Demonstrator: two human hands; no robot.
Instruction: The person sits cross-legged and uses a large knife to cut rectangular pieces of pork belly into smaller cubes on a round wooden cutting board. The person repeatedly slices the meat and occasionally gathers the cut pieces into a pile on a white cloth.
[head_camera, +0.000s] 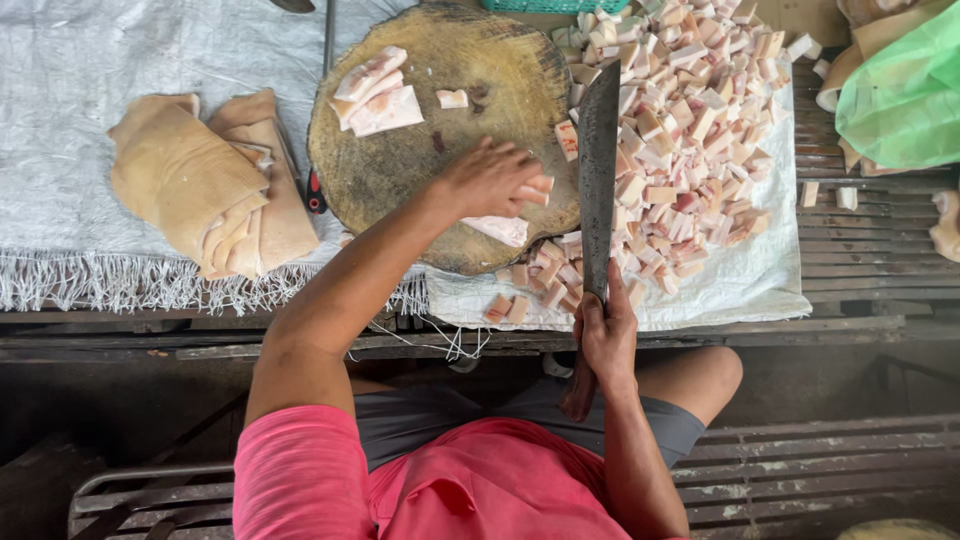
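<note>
Cubes of cut meat crowd beside my cleaver, gripped by my right hand; my left hand pinches pieces on the round board, folded skin well aside.

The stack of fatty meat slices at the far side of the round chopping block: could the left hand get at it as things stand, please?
Probably yes: the left hand rests on the chopping block, bare wood lies between it and the slices.

The left arm stretched toward one o'clock, its hand palm down with fingers curled and pressing. The right hand sat closed in a fist, forearm angled toward eleven o'clock, thumb on top.
</note>
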